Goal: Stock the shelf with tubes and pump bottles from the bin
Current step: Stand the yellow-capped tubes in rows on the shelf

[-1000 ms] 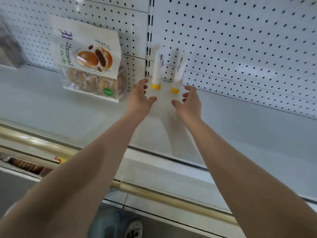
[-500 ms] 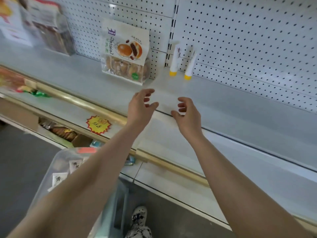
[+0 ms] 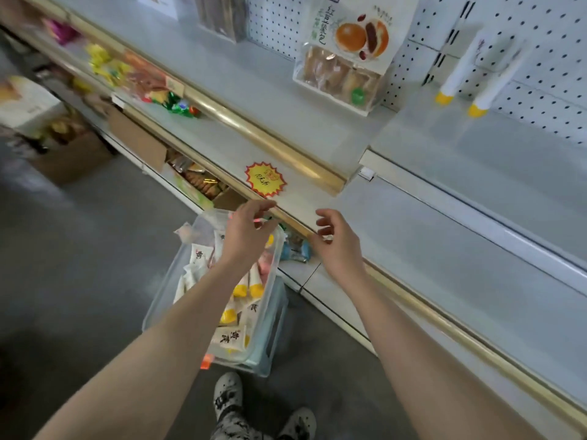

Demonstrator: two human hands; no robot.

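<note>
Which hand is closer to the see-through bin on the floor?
Left. The left hand hovers over the bin; the right hand is beside it, at the shelf edge.

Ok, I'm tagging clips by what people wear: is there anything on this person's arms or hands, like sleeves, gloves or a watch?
No. The left hand and right hand are bare: no gloves, and no rings that I can make out. The left forearm and right forearm are uncovered as far as the picture's edge: no sleeve, watch or wristband in view.
</note>
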